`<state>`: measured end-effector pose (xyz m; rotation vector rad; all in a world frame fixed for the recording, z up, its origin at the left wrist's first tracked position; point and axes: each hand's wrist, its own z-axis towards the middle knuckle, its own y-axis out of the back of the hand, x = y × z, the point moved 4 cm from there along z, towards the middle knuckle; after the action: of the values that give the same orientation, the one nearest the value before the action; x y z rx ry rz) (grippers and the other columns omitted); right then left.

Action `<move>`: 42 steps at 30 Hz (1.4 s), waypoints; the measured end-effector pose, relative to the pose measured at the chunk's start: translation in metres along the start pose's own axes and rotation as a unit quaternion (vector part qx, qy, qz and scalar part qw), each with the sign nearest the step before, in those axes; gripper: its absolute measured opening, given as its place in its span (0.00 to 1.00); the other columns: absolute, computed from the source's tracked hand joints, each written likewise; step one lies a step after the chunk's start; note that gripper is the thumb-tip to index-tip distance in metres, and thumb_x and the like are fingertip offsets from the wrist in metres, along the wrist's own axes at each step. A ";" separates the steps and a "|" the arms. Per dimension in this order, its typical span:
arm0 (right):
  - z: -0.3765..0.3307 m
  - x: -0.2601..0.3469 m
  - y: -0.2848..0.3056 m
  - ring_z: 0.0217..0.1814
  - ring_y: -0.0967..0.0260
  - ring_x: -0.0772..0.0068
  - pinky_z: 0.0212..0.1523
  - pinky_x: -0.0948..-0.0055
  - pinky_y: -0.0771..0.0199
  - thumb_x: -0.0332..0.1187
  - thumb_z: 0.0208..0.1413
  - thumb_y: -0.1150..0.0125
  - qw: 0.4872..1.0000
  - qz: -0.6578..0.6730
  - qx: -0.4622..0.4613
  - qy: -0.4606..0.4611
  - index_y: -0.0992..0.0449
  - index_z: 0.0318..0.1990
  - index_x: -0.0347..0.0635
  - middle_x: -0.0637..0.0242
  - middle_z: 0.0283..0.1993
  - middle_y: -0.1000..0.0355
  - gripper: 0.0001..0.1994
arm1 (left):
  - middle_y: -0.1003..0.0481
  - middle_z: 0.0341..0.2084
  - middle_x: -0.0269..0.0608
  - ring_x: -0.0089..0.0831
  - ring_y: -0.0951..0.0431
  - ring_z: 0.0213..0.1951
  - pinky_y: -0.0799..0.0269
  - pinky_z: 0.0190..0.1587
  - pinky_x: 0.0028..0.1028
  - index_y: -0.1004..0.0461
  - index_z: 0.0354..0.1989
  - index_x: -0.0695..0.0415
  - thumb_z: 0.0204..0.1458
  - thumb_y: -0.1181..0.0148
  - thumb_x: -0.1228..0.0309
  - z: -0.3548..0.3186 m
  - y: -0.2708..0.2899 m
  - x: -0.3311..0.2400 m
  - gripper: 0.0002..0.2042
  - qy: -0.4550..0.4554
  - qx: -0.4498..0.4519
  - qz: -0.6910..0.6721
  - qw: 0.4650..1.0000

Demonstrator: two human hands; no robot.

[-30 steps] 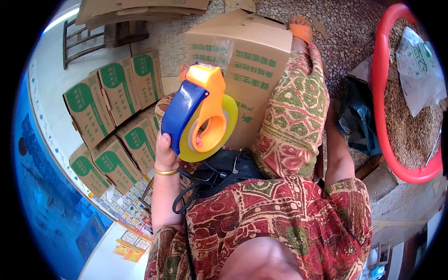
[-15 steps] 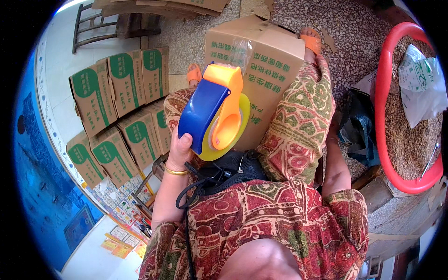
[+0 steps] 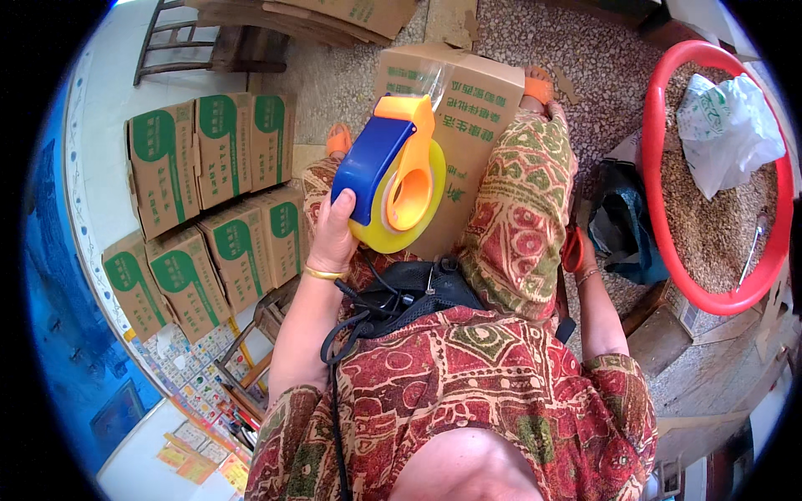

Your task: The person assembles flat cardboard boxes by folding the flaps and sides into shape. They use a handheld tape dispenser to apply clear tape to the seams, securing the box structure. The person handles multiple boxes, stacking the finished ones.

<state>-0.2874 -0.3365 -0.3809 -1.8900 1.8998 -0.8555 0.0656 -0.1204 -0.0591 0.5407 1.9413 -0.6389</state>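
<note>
— Head view, centre of the frame: the left hand (image 3: pixel 332 238) has its fingers wrapped tight round the blue handle of the tape dispenser (image 3: pixel 393 171), holding it raised just above the cardboard box (image 3: pixel 468 108) that leans between the knees.

— Why is the box there?

— Propped against the legs it likely stays put for sealing, I'd say.

— And the right hand?

— Hidden behind the patterned knee at centre right; whether its fingers are open or closed, I cannot tell. Stacked cartons (image 3: pixel 209 184) sit at left, a red basin (image 3: pixel 660 225) at upper right.
</note>
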 end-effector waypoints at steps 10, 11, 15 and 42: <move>-0.028 0.087 -0.135 0.36 0.35 0.72 0.35 0.74 0.30 0.39 0.61 0.55 0.967 0.013 0.255 -0.023 0.37 0.55 0.45 0.66 0.39 0.33 0.17 | 0.29 0.43 0.38 0.24 0.30 0.45 0.37 0.51 0.25 0.33 0.49 0.64 0.51 0.44 0.51 0.036 -0.018 0.023 0.28 -0.129 0.024 0.053 0.990; -0.041 0.103 -0.145 0.36 0.35 0.72 0.34 0.75 0.31 0.39 0.60 0.53 0.961 -0.025 0.276 0.022 0.38 0.56 0.45 0.66 0.38 0.34 0.18 | 0.28 0.43 0.37 0.23 0.30 0.44 0.37 0.51 0.25 0.33 0.49 0.64 0.51 0.44 0.49 0.043 -0.024 0.023 0.28 -0.136 0.048 0.049 0.988; -0.073 0.130 -0.178 0.31 0.39 0.75 0.28 0.76 0.35 0.42 0.54 0.44 0.942 -0.106 0.295 0.121 0.44 0.60 0.44 0.68 0.34 0.37 0.27 | 0.28 0.43 0.37 0.23 0.30 0.44 0.36 0.51 0.24 0.32 0.49 0.63 0.51 0.43 0.50 0.054 -0.031 0.027 0.28 -0.159 0.073 0.052 0.983; -0.093 0.139 -0.379 0.26 0.31 0.79 0.26 0.79 0.29 0.59 0.55 0.52 0.615 -0.772 0.155 0.044 0.27 0.31 0.37 0.67 0.26 0.29 0.28 | 0.28 0.43 0.35 0.23 0.30 0.44 0.37 0.50 0.24 0.32 0.49 0.62 0.49 0.42 0.48 0.040 -0.014 0.055 0.29 -0.208 0.054 -0.033 0.976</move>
<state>-0.0566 -0.4337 -0.0507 -2.8812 -0.4595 -1.4464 0.0607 -0.1506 -0.1211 0.3738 1.5404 -0.8331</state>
